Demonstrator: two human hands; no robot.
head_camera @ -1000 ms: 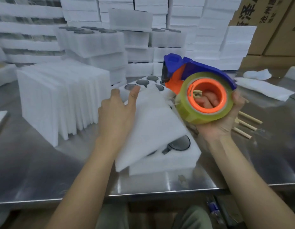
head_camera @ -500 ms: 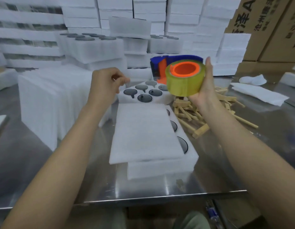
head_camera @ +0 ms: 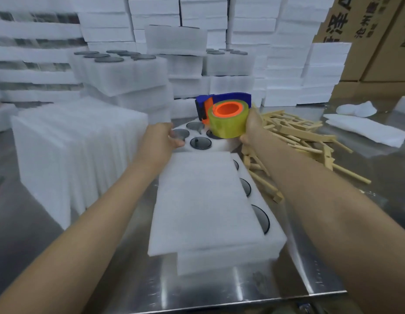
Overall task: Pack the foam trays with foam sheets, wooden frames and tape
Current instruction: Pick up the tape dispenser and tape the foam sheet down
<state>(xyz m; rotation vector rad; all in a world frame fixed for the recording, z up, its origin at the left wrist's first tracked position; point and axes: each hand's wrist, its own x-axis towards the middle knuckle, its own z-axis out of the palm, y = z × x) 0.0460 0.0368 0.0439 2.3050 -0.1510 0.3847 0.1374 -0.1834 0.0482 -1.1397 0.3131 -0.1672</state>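
A white foam sheet (head_camera: 203,200) lies skewed to the left on the near foam tray (head_camera: 233,257), leaving dark round discs uncovered along the tray's right side. A second foam tray (head_camera: 219,145) with round discs lies just beyond it. My left hand (head_camera: 158,139) has its fingers curled on that far tray's left edge. My right hand (head_camera: 253,125) grips a blue and orange tape dispenser (head_camera: 226,118) with a yellowish roll, held just above the far tray. A loose pile of wooden frames (head_camera: 294,134) lies to the right.
An upright stack of foam sheets (head_camera: 72,150) stands at the left on the steel table (head_camera: 219,288). Filled trays and foam blocks (head_camera: 129,73) pile up behind. Loose sheets (head_camera: 364,130) lie at the far right, with cardboard boxes (head_camera: 378,41) beyond. The table's front edge is close.
My left hand let go of the foam sheet, which now lies flat, and moved forward onto the far tray. My right hand carried the tape dispenser forward and turned it.
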